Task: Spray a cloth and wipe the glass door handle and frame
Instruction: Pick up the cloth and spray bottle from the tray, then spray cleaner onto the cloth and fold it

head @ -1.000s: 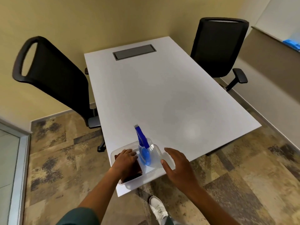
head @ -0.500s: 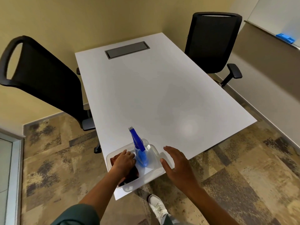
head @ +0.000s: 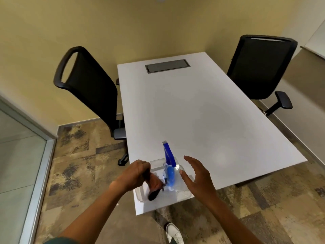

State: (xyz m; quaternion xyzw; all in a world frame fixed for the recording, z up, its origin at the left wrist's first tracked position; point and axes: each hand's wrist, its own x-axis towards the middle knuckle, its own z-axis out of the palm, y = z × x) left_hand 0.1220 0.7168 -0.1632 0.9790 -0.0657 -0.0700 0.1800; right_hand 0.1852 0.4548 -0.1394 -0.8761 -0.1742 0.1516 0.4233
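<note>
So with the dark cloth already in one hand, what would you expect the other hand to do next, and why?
Probably close the right hand round the spray bottle and lift it from the clear tray. The left hand already grips the cloth, while the right hangs open just beside the bottle, holding nothing, and the cloth needs spraying before any wiping.

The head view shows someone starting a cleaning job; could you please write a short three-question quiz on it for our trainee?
1. True or false: the left hand grips the dark cloth.
2. Where does the blue spray bottle stand? A on the floor, B in the clear tray, C on a chair.
3. Fill in: the right hand is open beside the ____.

Key: 1 true; 2 B; 3 spray bottle.
</note>
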